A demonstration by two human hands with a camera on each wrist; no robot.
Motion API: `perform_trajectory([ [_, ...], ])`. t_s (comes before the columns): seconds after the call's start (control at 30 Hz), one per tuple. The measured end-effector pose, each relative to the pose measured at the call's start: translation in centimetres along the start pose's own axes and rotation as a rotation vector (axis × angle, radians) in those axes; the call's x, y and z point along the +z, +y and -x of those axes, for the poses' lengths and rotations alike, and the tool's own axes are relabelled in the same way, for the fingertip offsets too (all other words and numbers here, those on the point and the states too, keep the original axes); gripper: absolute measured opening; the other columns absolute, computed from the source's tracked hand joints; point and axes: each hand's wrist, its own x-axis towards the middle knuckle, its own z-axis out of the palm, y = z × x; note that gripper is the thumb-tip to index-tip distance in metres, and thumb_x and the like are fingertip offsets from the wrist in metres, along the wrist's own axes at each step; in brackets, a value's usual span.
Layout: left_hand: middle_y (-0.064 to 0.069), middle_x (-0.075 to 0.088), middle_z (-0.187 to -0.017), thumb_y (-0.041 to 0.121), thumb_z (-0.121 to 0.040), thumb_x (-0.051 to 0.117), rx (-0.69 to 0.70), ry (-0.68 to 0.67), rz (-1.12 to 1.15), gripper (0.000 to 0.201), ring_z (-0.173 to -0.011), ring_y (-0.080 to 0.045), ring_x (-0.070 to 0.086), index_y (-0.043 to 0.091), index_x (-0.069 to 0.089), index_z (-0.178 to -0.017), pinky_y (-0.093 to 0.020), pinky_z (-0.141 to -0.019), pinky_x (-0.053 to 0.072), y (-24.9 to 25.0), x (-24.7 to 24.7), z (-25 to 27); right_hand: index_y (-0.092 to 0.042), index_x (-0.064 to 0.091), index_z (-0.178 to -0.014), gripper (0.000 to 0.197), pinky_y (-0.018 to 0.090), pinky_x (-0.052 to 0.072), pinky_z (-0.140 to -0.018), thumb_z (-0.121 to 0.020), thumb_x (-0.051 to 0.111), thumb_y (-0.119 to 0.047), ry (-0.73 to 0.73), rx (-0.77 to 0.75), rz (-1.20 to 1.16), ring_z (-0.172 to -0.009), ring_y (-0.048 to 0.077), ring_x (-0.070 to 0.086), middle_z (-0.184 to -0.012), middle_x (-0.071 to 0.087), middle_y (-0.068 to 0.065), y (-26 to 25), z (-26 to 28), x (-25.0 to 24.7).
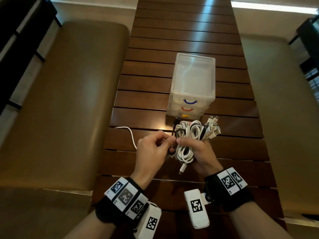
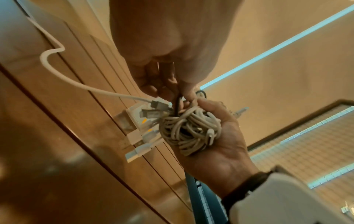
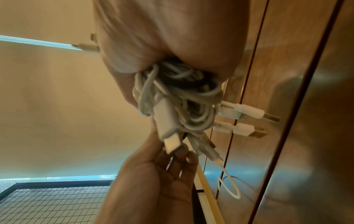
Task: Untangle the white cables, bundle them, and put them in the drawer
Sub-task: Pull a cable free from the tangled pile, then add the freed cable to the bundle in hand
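My right hand [image 1: 191,147] grips a coiled bundle of white cables [image 1: 188,133] a little above the table, in front of the drawer unit. Several plugs [image 1: 214,126] stick out of the bundle to the right. A dark cable [image 1: 174,131] runs across the bundle's left side, and my left hand [image 1: 170,140] pinches it between thumb and fingers right beside my right thumb. In the left wrist view the bundle [image 2: 189,130] fills the right palm. In the right wrist view more plugs [image 3: 247,112] hang from the bundle [image 3: 178,98]. One loose white cable [image 1: 131,135] trails left from the hands across the table.
A translucent plastic drawer unit [image 1: 193,80] stands on the dark slatted wooden table [image 1: 181,31], its drawers shut, with blue [image 1: 190,101], orange and yellow handles facing me. Tan cushioned benches [image 1: 69,100] run along both sides of the table.
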Motion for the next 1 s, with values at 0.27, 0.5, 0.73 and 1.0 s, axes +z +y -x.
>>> perform_trajectory([
  [0.27, 0.007, 0.056, -0.057, 0.018, -0.088, 0.064, 0.442, 0.011, -0.772, 0.016, -0.050, -0.007, 0.041, 0.019, 0.068, -0.072, -0.024, -0.055, 0.032, 0.4, 0.2, 0.0, -0.004, 0.067, -0.113, 0.043, 0.035, 0.058, -0.077, -0.072, 0.077, -0.007, -0.059, 0.002, 0.064, -0.096, 0.030, 0.069, -0.105, 0.072, 0.018, 0.4, 0.1, -0.5],
  [0.5, 0.007, 0.057, -0.079, 0.028, -0.086, 0.041, 0.236, -0.288, -0.710, 0.011, -0.073, -0.011, 0.050, 0.024, 0.052, -0.085, -0.035, -0.072, 0.041, 1.9, 0.1, 0.4, 0.000, 0.072, -0.099, 0.031, 0.047, 0.053, -0.087, -0.068, 0.075, -0.001, 0.048, -0.034, 0.086, -0.093, 0.028, 0.069, -0.102, 0.072, 0.023, 0.1, -0.4, 0.2],
  [0.73, 0.018, 0.006, -0.164, 0.071, -0.088, 0.039, -0.101, -0.485, -0.195, 0.090, -0.152, -0.006, 0.004, 0.052, -0.032, -0.139, -0.043, -0.125, 0.003, 0.7, 0.3, 1.4, 0.001, 0.069, -0.095, 0.027, 0.036, 0.057, -0.069, -0.069, 0.074, -0.001, 0.124, -0.119, 0.073, -0.076, 0.022, 0.068, -0.082, 0.070, 0.010, -1.3, -1.2, 1.2],
  [1.0, 0.026, 0.062, -0.108, 0.048, -0.071, 0.080, -0.207, -0.519, -0.149, 0.070, -0.095, 0.023, 0.056, 0.036, 0.046, -0.130, 0.001, -0.078, 0.041, 1.5, -0.7, -1.6, -0.031, 0.078, -0.082, 0.041, 0.044, 0.052, -0.083, -0.083, 0.063, 0.008, -0.053, -0.075, 0.016, -0.087, 0.024, 0.065, -0.084, 0.071, 0.003, -1.1, -0.4, 2.1],
])
